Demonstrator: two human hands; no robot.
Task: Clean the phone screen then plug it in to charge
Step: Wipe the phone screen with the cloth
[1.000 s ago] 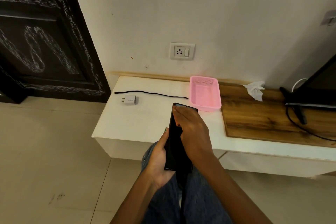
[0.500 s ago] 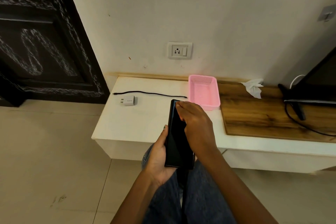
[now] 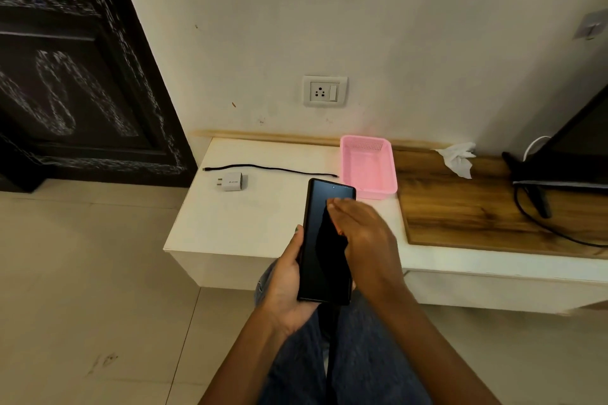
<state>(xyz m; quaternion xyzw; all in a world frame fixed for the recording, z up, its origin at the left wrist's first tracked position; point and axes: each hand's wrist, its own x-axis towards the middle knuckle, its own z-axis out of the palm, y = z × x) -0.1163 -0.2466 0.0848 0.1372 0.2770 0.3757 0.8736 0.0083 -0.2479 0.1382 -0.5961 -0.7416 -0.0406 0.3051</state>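
A black phone [image 3: 324, 240] with a dark screen is upright in my left hand [image 3: 286, 283], which grips its lower left edge over my lap. My right hand [image 3: 365, 233] lies flat on the right side of the screen, fingers straight and together, with nothing visible in it. On the white table [image 3: 250, 223] lie a black cable [image 3: 273, 169] and a white charger adapter [image 3: 230, 181], unconnected. A wall socket [image 3: 324, 91] with a switch sits above the table. A crumpled white tissue [image 3: 459, 158] rests on the wooden board [image 3: 477, 214] at the right.
A pink plastic basket [image 3: 368, 168] stands empty just beyond the phone. At the far right a dark TV [image 3: 575, 154] on a stand has cables trailing over the board. A dark carved door [image 3: 65, 76] fills the left; the floor is pale tile.
My right hand has slid down and to the right across the screen, uncovering the phone's top. The left hand keeps its hold; the view has shifted slightly.
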